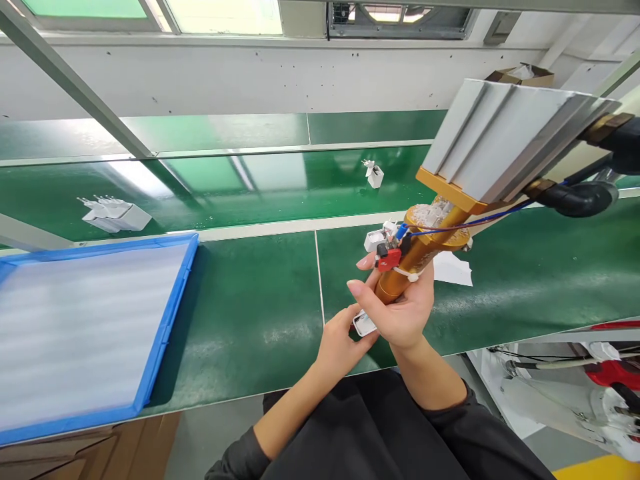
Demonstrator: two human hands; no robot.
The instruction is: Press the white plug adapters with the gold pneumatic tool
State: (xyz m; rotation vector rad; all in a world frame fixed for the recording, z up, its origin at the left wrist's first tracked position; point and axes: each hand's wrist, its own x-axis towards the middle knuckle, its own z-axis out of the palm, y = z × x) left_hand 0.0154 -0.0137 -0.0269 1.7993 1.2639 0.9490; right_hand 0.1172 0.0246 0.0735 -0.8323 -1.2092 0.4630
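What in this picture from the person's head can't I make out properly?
All in the head view:
- Right hand: some fingers are hidden behind the gold tool.
- White piece in the left hand: partly covered by the two hands.
- Blue-rimmed tray: cut off by the left edge.
- Upper black hose fitting: cut off by the right edge.
- Cardboard box: base hidden by the silver block; contents too small to identify.

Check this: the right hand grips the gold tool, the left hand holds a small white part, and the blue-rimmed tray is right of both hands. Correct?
Not quite: the right hand grips the gold tool and the left hand holds a small white part, but the head view shows the blue-rimmed tray left of both.
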